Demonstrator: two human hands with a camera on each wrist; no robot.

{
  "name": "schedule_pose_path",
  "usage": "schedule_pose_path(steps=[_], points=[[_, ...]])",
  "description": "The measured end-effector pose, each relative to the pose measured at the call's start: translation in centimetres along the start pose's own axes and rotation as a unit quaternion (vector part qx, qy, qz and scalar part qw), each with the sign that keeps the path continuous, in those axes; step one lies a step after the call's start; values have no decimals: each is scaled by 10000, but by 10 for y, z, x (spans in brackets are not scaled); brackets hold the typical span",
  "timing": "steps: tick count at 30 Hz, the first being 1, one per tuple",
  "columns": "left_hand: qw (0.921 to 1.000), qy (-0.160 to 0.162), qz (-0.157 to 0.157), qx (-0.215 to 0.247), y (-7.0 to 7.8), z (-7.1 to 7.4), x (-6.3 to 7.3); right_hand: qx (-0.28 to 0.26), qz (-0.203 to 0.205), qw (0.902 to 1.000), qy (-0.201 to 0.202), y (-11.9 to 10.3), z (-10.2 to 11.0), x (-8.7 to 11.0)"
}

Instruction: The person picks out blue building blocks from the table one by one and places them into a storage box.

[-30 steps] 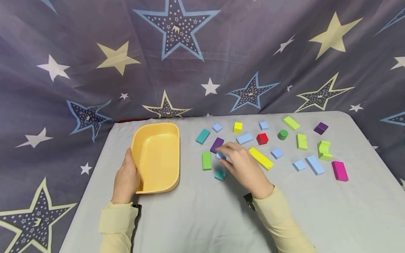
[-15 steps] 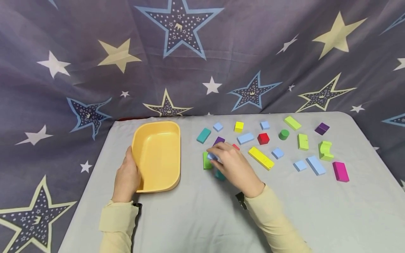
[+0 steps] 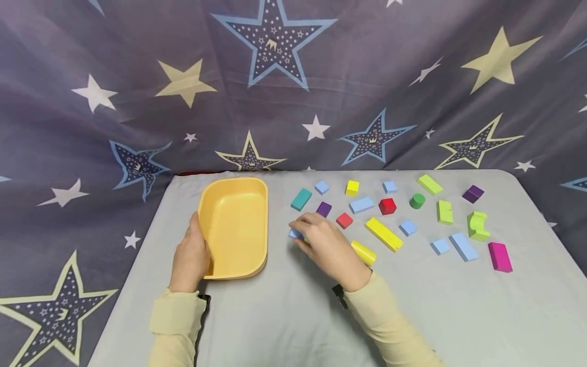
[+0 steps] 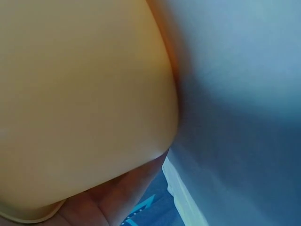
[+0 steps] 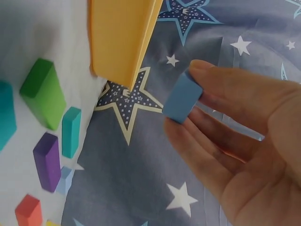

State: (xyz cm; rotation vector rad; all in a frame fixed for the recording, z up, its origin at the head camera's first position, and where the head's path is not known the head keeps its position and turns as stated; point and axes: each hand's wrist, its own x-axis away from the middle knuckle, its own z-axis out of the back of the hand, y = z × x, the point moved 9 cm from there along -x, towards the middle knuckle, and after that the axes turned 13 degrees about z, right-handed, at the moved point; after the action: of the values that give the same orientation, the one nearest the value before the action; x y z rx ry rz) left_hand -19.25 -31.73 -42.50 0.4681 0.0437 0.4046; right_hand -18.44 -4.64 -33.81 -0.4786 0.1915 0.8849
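Observation:
My left hand holds the left side of a yellow plastic tray; in the left wrist view its fingers lie against the tray's outer wall. Between thumb and fingertips, my right hand pinches a small light blue block, held above the table just right of the tray. In the right wrist view, a green block, a teal block and a purple block stand near. The head view has the green block mostly hidden behind my right hand.
Several coloured blocks lie spread over the right half of the grey cloth, among them a red block, a yellow cylinder, a long yellow block and a magenta block. A star-patterned curtain hangs behind.
My right hand has moved left toward the tray, carrying the light blue block. The red block and yellow cylinder have come into sight from behind it. My left hand stays on the tray.

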Motion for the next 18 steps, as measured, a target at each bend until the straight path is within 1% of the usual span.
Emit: schedule_pose_path(steps=[7,13,18], points=[[9998,-171,106,-79,-4,-4,2,-174,146,9997,25,-9,-8,-4],[9996,-192,176,-132,-4,-4,1,-149,269,9995,92,-12,-8,-8],[9995,-200,186,-134,-1,-5,-2,-141,375,9990,174,-15,-9,-13]])
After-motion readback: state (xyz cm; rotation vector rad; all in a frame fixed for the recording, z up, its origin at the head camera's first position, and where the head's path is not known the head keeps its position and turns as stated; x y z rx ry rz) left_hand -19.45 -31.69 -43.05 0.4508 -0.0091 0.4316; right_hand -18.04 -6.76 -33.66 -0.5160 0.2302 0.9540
